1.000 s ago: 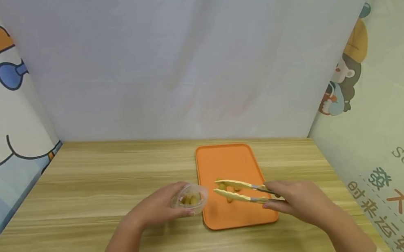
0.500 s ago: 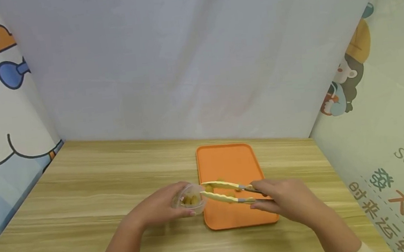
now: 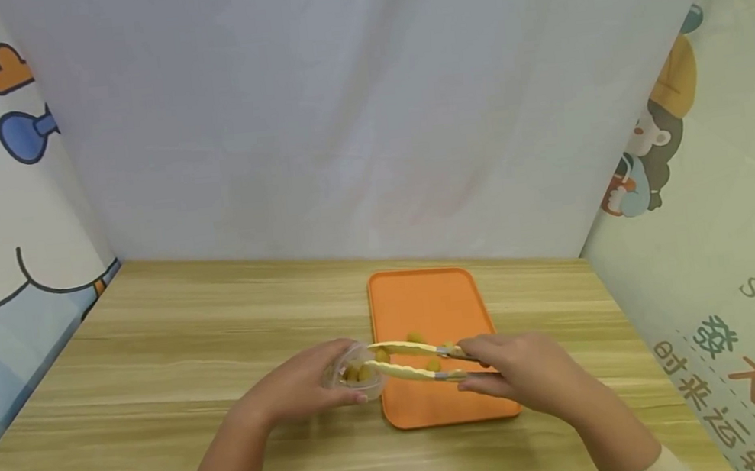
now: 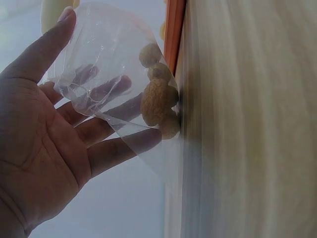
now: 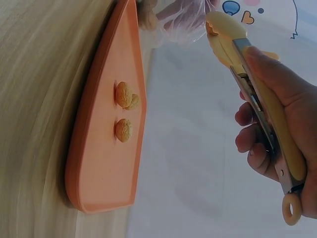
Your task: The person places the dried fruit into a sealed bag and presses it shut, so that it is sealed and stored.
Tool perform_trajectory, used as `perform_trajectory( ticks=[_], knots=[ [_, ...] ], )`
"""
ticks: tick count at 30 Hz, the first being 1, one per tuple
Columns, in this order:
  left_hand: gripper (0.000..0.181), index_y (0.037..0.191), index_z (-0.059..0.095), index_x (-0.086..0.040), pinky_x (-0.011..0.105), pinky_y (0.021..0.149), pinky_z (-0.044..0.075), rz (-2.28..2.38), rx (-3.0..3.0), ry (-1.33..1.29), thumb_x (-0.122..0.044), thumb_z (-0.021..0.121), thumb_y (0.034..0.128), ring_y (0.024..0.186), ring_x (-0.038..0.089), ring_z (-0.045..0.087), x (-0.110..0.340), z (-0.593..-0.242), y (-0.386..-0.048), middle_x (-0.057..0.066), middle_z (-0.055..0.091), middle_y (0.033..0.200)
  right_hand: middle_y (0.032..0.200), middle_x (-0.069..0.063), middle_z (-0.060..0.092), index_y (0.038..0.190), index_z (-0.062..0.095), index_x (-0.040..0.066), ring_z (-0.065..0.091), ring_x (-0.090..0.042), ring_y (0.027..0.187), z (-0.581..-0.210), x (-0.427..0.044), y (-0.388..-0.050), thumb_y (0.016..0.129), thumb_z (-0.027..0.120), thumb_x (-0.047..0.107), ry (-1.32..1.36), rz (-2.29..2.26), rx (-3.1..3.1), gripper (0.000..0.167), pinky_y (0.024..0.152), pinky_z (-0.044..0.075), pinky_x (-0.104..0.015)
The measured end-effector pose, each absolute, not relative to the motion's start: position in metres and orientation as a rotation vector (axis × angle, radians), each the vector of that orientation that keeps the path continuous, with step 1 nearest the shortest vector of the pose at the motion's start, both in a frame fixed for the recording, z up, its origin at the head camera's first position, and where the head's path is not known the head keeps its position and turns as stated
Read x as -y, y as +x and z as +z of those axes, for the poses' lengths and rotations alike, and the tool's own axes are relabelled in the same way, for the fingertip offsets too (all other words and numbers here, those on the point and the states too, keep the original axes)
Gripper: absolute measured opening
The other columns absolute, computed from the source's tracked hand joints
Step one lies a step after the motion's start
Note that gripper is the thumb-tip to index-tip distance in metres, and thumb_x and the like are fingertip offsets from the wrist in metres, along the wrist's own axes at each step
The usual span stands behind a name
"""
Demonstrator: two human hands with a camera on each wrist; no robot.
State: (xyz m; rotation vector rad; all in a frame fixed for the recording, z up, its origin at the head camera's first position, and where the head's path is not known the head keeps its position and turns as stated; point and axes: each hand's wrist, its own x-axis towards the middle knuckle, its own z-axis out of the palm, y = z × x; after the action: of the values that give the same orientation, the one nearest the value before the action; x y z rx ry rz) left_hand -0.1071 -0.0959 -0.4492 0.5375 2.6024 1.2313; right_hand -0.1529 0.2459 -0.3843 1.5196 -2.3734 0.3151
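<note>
1. Tongs (image 3: 406, 371) have slid left over the past second, together with the right hand (image 3: 530, 373) that grips them, and their tips now reach the mouth of the clear cup (image 4: 109, 29). One walnut (image 3: 381, 355) has travelled with them and shows between the two arms, at the cup's right rim; whether it is pinched firmly I can't tell. As I judge it, the work has shifted from the tray to the cup.
2. Nearby on the left, the left hand (image 3: 303, 381) holds that cup, thumb near and fingers round the far side. It has hardly moved. Several walnuts (image 4: 154, 101) sit low inside.
3. Just right of the cup lies the orange tray (image 3: 437, 406), with three more walnuts (image 5: 124, 130) on it, two touching. Its raised left edge runs close beside the cup, leaving little space between.
4. Farther out, the wooden table (image 3: 219, 306) stretches widely left, giving the left arm room; right of the tray the strip is narrower. Beyond the far table edge hangs a pale cloth (image 3: 269, 124).
</note>
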Motion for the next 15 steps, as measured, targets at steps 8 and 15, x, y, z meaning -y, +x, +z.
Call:
perform_trajectory(
  ticks=[8, 15],
  knots=[
    [0.067, 0.134, 0.052, -0.025, 0.041, 0.091, 0.047, 1.225, -2.61, 0.544, -0.058, 0.074, 0.08, 0.102, 0.013, 0.059, 0.096, -0.4494, -0.1066, -0.006, 0.062, 0.116, 0.088, 0.012, 0.071, 0.104, 0.06, 0.02, 0.065, -0.001, 0.067, -0.3837, -0.2435, -0.1553, 0.086, 0.072, 0.043, 1.545, 0.336, 2.407, 0.031, 0.052, 0.045, -0.013],
    [0.07, 0.136, 0.051, -0.023, 0.041, 0.093, 0.047, 1.217, -2.617, 0.543, -0.058, 0.073, 0.0803, 0.107, 0.012, 0.058, 0.0953, -0.4476, -0.1051, -0.015, 0.058, 0.115, 0.093, 0.012, 0.071, 0.106, 0.06, 0.021, 0.066, -0.001, 0.07, -0.3816, -0.2428, -0.1545, 0.086, 0.072, 0.046, 1.557, 0.32, 2.416, 0.034, 0.054, 0.047, -0.014]
  ],
)
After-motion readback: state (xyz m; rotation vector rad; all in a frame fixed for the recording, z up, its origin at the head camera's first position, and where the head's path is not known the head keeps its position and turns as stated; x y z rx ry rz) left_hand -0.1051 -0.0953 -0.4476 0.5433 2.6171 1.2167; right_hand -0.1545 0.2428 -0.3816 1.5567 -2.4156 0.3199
